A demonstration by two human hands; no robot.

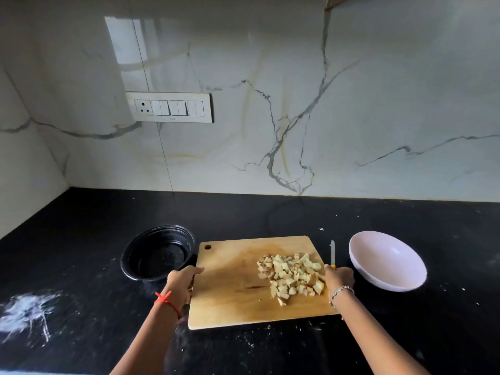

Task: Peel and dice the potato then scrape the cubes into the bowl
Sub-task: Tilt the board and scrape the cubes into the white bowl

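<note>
Here we are at the black counter (270,215): the left hand (182,282) grips the left edge of the wooden cutting board (230,296), fingers curled over it, while the right hand (339,278) at the right edge is wrapped round the yellow handle of a knife (332,253), blade pointing away. The potato cubes (292,274) sit heaped on the board's right half, right beside that hand. The white bowl (389,266) waits just right of the board, a black bowl (159,253) just left.

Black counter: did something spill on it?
Yes. A white powdery smudge lies on the counter at the left, streaked as if wiped, and small pale crumbs dot it near the cutting board.
</note>
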